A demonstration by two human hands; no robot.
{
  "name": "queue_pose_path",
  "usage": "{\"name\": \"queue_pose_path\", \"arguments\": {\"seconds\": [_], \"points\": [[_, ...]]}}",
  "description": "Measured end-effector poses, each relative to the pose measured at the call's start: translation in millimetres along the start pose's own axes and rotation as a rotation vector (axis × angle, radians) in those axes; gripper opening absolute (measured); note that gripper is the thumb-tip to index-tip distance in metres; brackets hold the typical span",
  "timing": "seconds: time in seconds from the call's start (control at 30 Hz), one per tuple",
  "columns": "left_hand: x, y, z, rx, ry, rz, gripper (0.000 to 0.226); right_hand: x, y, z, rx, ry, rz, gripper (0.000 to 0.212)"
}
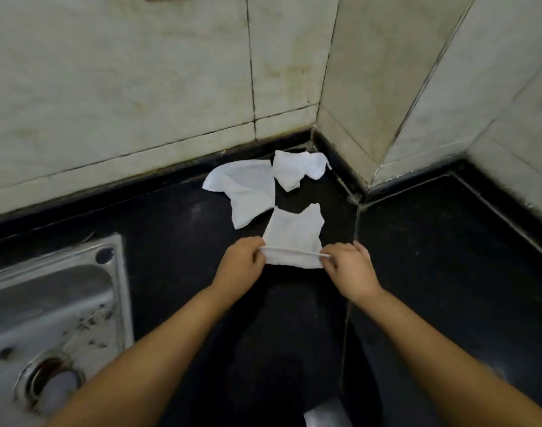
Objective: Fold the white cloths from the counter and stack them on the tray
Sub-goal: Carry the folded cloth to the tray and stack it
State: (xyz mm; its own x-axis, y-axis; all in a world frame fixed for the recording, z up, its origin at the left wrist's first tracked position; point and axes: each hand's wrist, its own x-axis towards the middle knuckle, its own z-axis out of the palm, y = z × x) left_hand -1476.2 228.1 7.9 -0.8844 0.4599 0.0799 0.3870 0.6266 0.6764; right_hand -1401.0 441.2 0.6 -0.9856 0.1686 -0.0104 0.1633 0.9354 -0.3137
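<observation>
Three white cloths lie on the black counter near the wall corner. The nearest cloth is held at its near edge: my left hand pinches its left corner and my right hand pinches its right corner, with the edge lifted and stretched between them. A larger crumpled cloth lies behind and to the left. A third crumpled cloth sits close to the corner. A dark oval tray lies on the counter between my forearms, hard to make out against the counter.
A steel sink with its drain is set in the counter at the lower left. Stained tiled walls close the counter at the back and right. A pale object shows at the bottom edge.
</observation>
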Motion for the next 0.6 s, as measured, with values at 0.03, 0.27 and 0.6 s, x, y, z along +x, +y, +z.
{"name": "queue_pose_path", "arguments": {"seconds": [0.03, 0.27, 0.6], "points": [[-13, -1, -11, -0.052, 0.041, -0.054, 0.013, -10, -1, -6, 0.038, -0.007, -0.002, 0.019], [-66, -10, -74, -0.274, 0.254, -0.244, 0.019, -35, -26, -55, 0.614, 0.008, 0.179, 0.028], [-67, 19, -163, -0.466, 0.309, -0.319, 0.017, 2, -85, -111, 0.756, 0.109, 0.072, 0.039]]}}
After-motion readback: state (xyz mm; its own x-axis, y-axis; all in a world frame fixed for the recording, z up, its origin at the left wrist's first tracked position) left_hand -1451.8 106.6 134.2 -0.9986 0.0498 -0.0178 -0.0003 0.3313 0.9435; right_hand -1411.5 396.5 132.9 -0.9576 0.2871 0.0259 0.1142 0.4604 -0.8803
